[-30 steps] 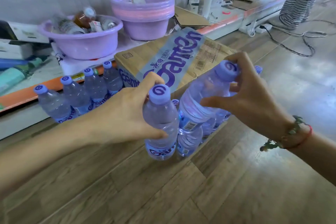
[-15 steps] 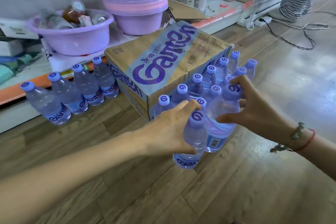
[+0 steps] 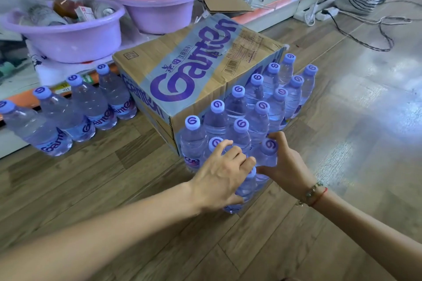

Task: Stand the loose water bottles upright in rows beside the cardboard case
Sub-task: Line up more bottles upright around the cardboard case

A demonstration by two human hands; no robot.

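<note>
Both bottles now lower, floor-level.

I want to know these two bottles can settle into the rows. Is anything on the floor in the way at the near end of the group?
Nothing visible. The left hand and right hand each grip a bottle at the near end of the rows, right beside the cardboard case. The floor under the bottles is hidden.
</note>
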